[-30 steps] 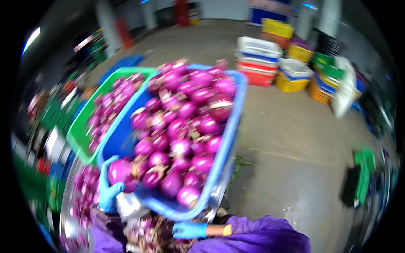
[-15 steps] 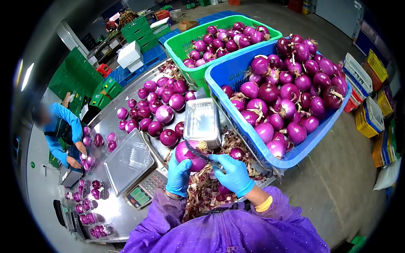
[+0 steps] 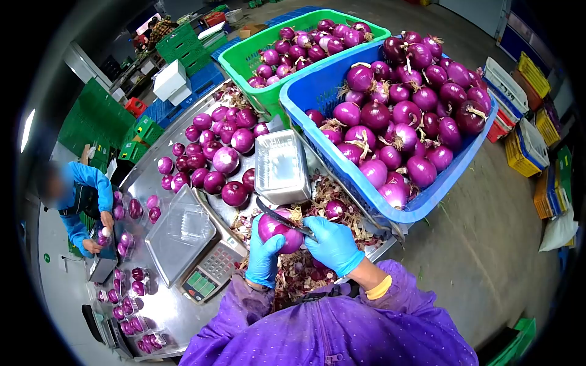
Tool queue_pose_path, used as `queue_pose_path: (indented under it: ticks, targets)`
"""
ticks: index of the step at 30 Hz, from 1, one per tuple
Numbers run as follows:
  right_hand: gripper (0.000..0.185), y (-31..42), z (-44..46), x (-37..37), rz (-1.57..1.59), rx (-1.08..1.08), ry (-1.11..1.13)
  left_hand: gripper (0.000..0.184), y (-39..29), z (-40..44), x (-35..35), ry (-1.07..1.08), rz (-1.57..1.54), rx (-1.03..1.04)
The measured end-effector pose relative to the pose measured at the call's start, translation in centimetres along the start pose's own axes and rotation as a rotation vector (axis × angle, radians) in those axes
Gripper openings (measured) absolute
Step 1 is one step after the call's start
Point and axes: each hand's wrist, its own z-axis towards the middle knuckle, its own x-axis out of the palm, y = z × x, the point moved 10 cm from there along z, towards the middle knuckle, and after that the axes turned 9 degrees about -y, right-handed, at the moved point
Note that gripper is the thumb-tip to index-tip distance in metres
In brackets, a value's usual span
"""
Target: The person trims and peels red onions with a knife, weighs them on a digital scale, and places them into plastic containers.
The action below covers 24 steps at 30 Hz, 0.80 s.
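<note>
My left hand point(image 3: 263, 256), in a blue glove, is wrapped round a red onion point(image 3: 279, 235) low in the middle of the view. A dark curved knife point(image 3: 278, 216) is gripped in my right hand point(image 3: 334, 245), also gloved, with its blade lying across the onion's top by the dry root tuft. Beneath both hands are loose onion skins point(image 3: 293, 274). Just beyond the hands stands a stack of clear plastic trays point(image 3: 282, 166). The blue basket point(image 3: 403, 215) heaped with onions is at the right, beside a green basket point(image 3: 232, 61) of onions.
A scale point(image 3: 217, 262) with a clear tray on it stands at the left of my hands. Loose onions point(image 3: 226, 160) lie behind it on the metal table point(image 3: 177, 305). Across the table, a co-worker in a blue jacket point(image 3: 91, 177) handles packed onions. Stacked crates point(image 3: 525, 146) stand on the floor at the right.
The view has swung from the baskets toward the table. My left hand has kept its onion; my right hand, earlier by the basket, now holds the knife against it. The blade has shifted slightly over the onion.
</note>
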Motion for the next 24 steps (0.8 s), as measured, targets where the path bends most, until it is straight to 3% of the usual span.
queue_pose_path:
  ticks: [3, 6, 8, 11, 15, 16, 18, 19, 22, 23, 24]
  targets:
    - [0.028, -0.8, -0.5, 0.4, 0.050, 0.050, -0.012, 0.076, 0.8, 0.1, -0.8, -0.011, 0.045, -0.012]
    - [0.019, -8.8, -5.0, 2.8, -0.069, 0.385, 0.105, 0.081, 0.5, -1.1, -1.5, -0.061, -0.048, -0.039]
    - [0.017, -12.8, -9.7, 3.3, -0.040, 0.485, 0.153, 0.087, -2.0, -1.0, -2.4, -0.045, 0.037, 0.158]
    - [0.024, -8.7, -7.9, 2.0, 0.212, 0.425, 0.022, 0.090, -1.5, -0.9, -3.5, -0.169, 0.028, 0.073]
    - [0.050, -0.4, -1.5, -0.2, 0.672, 0.311, 0.058, 0.096, -0.3, -0.9, -2.7, -0.081, 0.040, 0.085]
    - [0.048, 2.0, 0.0, -1.2, 0.689, 0.129, -0.043, 0.096, -0.2, -1.2, -2.2, -0.063, 0.040, 0.053]
    - [0.045, 3.6, 1.0, -0.6, 0.622, 0.037, 0.027, 0.096, 0.4, -1.2, -2.3, -0.065, 0.030, 0.058]
    - [0.035, 3.9, 1.5, -0.9, 0.626, 0.036, -0.007, 0.093, 0.1, -1.3, -2.3, -0.063, -0.003, 0.029]
    - [0.025, -0.7, -0.4, 2.5, 0.689, 0.288, 0.013, 0.090, -0.1, -1.7, -3.3, -0.062, 0.086, 0.068]
    - [0.016, -2.0, -0.4, 2.2, 0.491, 0.245, -0.030, 0.093, -0.2, -2.0, -3.7, -0.081, 0.105, 0.051]
    - [0.019, -5.6, -1.4, 3.9, 0.300, 0.343, 0.057, 0.095, -0.7, -2.4, -3.9, -0.080, 0.132, 0.078]
